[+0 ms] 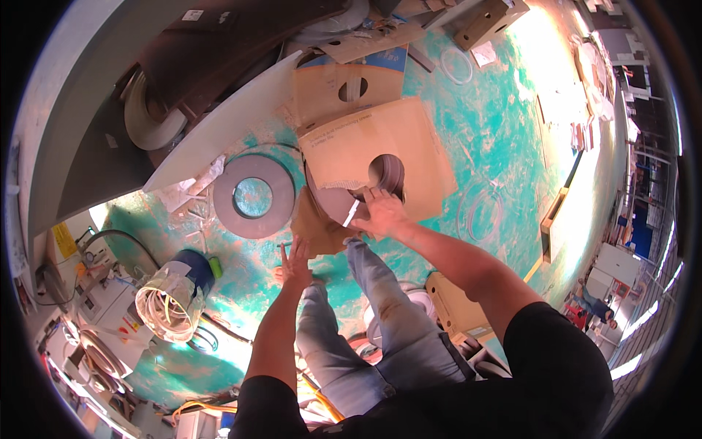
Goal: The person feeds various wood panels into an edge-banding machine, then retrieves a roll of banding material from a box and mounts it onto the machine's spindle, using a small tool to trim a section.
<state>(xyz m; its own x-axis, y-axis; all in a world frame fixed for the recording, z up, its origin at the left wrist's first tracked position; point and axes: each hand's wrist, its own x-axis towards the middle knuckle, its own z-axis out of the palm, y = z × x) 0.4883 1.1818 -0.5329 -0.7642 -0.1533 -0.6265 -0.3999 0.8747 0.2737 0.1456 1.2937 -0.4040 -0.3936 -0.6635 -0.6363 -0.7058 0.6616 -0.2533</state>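
Observation:
A brown coil of edge strip sits partly under a torn cardboard box on the green floor in front of me. My right hand is on the coil, with its fingers near the centre hole and its thumb toward the outer edge. Beside that thumb is a narrow white strip. My left hand has its fingers stretched out at the edge of a folded brown cardboard flap. To the left, a second flat brown coil lies by itself.
Far left, a large curved panel leans over more coils. A clear-wrapped bucket stands left of my legs. More cardboard lies behind my right leg, and a loose translucent ring lies at the back. Another person is far right.

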